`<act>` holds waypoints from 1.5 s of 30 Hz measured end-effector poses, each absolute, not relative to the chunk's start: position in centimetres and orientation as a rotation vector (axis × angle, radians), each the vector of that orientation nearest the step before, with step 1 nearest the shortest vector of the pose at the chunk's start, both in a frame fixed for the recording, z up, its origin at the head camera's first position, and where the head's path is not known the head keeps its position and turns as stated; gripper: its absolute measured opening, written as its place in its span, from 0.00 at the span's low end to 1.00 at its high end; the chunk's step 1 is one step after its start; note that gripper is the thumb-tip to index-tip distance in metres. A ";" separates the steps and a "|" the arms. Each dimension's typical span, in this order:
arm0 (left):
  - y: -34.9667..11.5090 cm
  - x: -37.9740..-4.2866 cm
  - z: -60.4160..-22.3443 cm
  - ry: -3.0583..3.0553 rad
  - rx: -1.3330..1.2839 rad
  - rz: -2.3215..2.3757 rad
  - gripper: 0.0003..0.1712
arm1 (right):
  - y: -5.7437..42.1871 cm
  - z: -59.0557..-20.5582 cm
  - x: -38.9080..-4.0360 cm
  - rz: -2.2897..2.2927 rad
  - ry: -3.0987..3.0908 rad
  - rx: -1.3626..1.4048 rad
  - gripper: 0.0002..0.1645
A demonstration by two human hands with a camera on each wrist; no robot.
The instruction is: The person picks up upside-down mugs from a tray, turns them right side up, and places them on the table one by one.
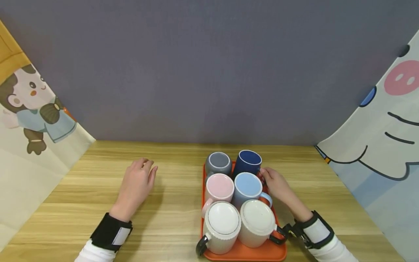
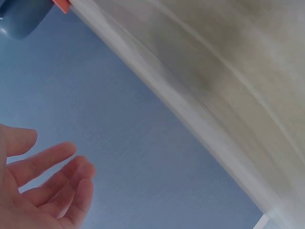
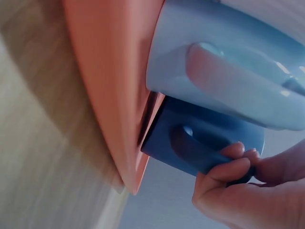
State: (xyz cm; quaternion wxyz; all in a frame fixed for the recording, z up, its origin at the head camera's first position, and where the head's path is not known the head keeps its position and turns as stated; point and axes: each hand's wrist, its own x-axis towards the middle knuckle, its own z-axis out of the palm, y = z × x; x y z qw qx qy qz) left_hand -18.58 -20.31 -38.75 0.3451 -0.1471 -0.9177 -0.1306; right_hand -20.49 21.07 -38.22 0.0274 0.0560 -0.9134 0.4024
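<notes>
Several mugs stand bottom up in an orange tray [image 1: 243, 254]. At the back right is a dark blue mug [image 1: 243, 167], slightly tilted in the head view. My right hand [image 1: 278, 186] pinches its handle [image 3: 193, 150] between thumb and curled fingers, as the right wrist view shows. In front of it stands a light blue mug [image 1: 247, 185] with its handle to the right. My left hand [image 1: 135, 185] hovers over the wooden table left of the tray, fingers loosely bent and holding nothing.
A grey mug [image 1: 218, 162] and a pink mug [image 1: 218, 187] fill the tray's left side. Two white mugs with black handles, one left [image 1: 222, 222] and one right [image 1: 257, 220], stand in front. A grey wall [image 1: 203, 72] borders the table [image 1: 173, 218] behind.
</notes>
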 end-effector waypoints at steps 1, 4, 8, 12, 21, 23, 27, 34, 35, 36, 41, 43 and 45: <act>-20.3 -18.7 -38.7 -2.381 -0.380 -0.340 0.15 | 21.1 -38.2 -20.5 1.273 -2.819 0.156 0.18; -20.2 -18.9 -38.6 -2.373 -0.372 -0.340 0.15 | 21.1 -37.9 -20.6 1.384 -2.800 0.115 0.20; -20.1 -19.2 -38.5 -2.371 -0.359 -0.342 0.15 | 21.1 -37.4 -20.7 1.495 -2.752 0.083 0.21; -19.9 -19.6 -38.4 -2.374 -0.346 -0.343 0.15 | 21.1 -36.7 -20.6 1.572 -2.690 0.077 0.22; -19.4 -20.0 -38.1 -2.373 -0.331 -0.376 0.15 | 21.1 -35.3 -20.3 1.686 -2.630 0.015 0.24; -19.2 -20.0 -37.9 -2.375 -0.329 -0.384 0.16 | 21.1 -34.9 -20.3 1.740 -2.608 0.008 0.23; -18.8 -20.1 -37.5 -2.366 -0.328 -0.409 0.16 | 21.0 -34.2 -20.3 1.859 -2.525 0.033 0.22; -17.9 -20.4 -37.0 -2.330 -0.346 -0.415 0.15 | 21.0 -33.6 -20.2 2.024 -2.389 0.081 0.20; -17.7 -20.4 -36.9 -2.322 -0.350 -0.414 0.15 | 21.0 -33.5 -20.2 2.057 -2.366 0.098 0.19; -17.5 -20.4 -36.8 -2.317 -0.353 -0.415 0.15 | 21.0 -33.4 -20.1 2.083 -2.349 0.115 0.19; -16.4 -20.5 -36.3 -2.287 -0.365 -0.440 0.13 | 20.8 -32.9 -19.9 2.161 -2.309 0.169 0.20; -15.8 -20.6 -36.1 -2.276 -0.372 -0.455 0.13 | 20.6 -32.5 -19.8 2.195 -2.291 0.167 0.20; -15.1 -20.8 -35.9 -2.262 -0.388 -0.473 0.13 | 20.5 -32.2 -19.8 2.238 -2.269 0.168 0.19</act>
